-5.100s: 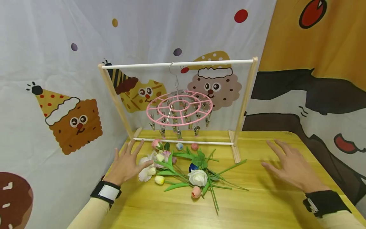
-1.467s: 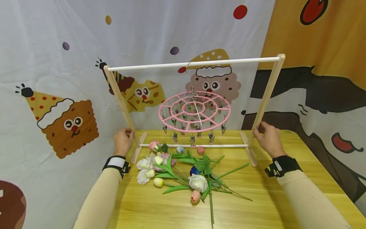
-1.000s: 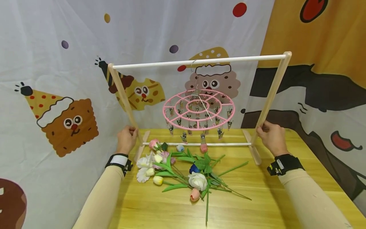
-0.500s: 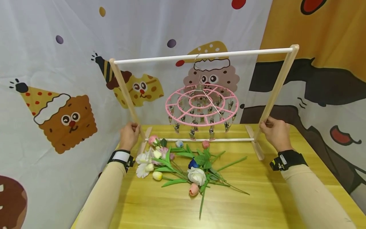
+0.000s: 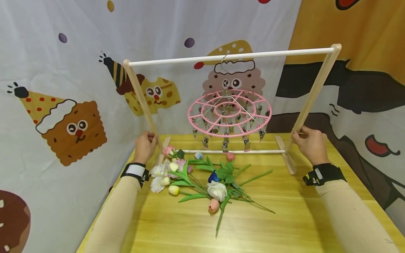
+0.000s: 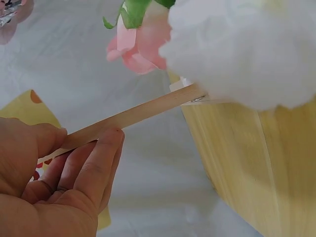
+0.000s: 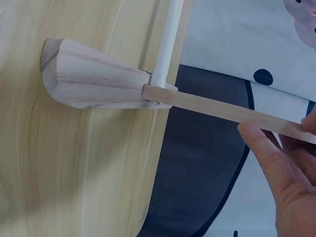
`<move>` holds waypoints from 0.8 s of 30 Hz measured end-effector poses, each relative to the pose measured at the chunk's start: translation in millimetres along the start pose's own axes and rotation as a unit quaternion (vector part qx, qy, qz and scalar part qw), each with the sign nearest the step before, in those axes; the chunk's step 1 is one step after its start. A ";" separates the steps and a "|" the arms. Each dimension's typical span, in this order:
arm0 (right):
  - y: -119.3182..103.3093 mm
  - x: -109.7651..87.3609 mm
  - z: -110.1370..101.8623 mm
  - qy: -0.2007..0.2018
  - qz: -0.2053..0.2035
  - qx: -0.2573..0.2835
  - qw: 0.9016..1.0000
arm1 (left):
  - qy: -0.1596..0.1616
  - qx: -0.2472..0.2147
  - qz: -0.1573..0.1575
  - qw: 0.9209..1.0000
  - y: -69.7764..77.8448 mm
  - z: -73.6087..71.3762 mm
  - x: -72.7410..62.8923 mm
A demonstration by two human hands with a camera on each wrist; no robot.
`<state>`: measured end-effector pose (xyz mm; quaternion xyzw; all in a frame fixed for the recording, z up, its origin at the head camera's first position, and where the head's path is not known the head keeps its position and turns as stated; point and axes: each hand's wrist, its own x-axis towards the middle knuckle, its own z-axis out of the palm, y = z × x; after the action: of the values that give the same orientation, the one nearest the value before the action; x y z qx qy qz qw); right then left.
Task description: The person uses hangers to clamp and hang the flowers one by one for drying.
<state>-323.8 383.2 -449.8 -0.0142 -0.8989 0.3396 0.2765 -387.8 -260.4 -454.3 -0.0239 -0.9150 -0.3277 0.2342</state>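
Observation:
A small wooden rack (image 5: 308,102) with white rods spans the back of the table. My left hand (image 5: 145,147) pinches its left post, thumb on one side and fingers on the other, as the left wrist view shows. On the opposite side my right hand (image 5: 313,144) pinches the right post (image 7: 212,107) above its wooden foot (image 7: 98,79). From the top rod (image 5: 177,60) hangs a pink round clip hanger (image 5: 229,114) on a metal hook, several metal clips dangling beneath it.
Artificial flowers lie in front of the rack: a white rose (image 5: 217,190), a peach tulip (image 5: 213,205), a yellow tulip (image 5: 173,190), a pink rose (image 6: 148,42). Their green stems spread over the wooden table (image 5: 253,232). A printed cloth (image 5: 152,28) hangs behind.
Both hands came from open above the table to grip the posts. The rack then moved right and nearer, its hanger swaying and turning. The flowers stay mostly in place; one long stem swung left.

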 end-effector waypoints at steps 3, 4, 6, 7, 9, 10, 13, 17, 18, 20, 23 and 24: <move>1.4 1.7 -3.1 0.000 0.009 -0.006 1.000 | 0.003 -0.003 0.005 1.000 3.2 0.5 2.7; 2.5 1.8 -3.8 -0.003 0.013 -0.004 1.000 | 0.005 -0.003 0.006 1.000 3.9 0.9 3.3; 4.9 0.7 -4.8 -0.008 0.019 -0.011 1.000 | 0.003 -0.006 0.008 1.000 5.2 1.4 3.1; 6.4 -0.3 -5.2 -0.011 0.021 -0.013 1.000 | 0.001 -0.006 0.007 1.000 5.6 1.5 2.4; 9.5 -3.6 -5.9 -0.012 0.022 -0.017 1.000 | -0.005 -0.006 0.005 1.000 5.5 2.3 0.4; 11.1 -5.6 -6.4 -0.014 0.025 -0.017 0.999 | -0.009 -0.005 0.004 1.000 5.4 2.6 -0.9; 13.8 -9.3 -8.2 -0.009 0.026 -0.015 1.000 | -0.015 -0.003 -0.001 1.000 6.0 3.4 -3.7; 14.4 -10.7 -11.1 0.000 0.026 -0.023 0.999 | -0.015 -0.002 0.002 1.000 8.5 3.6 -5.6; 14.5 -10.8 -11.6 0.000 0.027 -0.026 0.999 | -0.015 -0.002 0.003 1.000 8.9 3.6 -6.0; 14.9 -11.0 -12.7 -0.002 0.029 -0.027 0.999 | -0.014 -0.005 0.006 1.000 9.5 3.1 -7.3; 15.2 -11.1 -13.9 -0.009 0.033 -0.019 0.999 | -0.012 -0.007 0.008 1.000 9.7 2.3 -9.1; 15.5 -11.1 -14.1 -0.010 0.033 -0.018 0.999 | -0.012 -0.008 0.008 1.000 9.6 2.1 -9.5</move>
<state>-309.8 401.3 -456.1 -0.0455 -0.9066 0.3324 0.2562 -378.3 -250.6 -454.3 -0.0374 -0.9149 -0.3326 0.2258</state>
